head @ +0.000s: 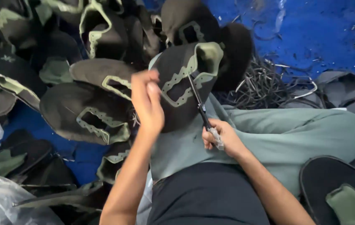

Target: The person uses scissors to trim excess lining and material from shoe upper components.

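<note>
With the left hand point(146, 102) gripping the shoe upper point(181, 83) just beside the scissors point(200, 109) clasped in the right hand point(221, 139), a slip could nick the fingers.

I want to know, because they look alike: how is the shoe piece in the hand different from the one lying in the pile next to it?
The held shoe upper is raised by the left hand, with scissors from the right hand at its green trim. The pile upper lies flat, untouched by either hand. Both are dark with pale green edging.

bare forearms, black shirt, grey-green trousers
</note>
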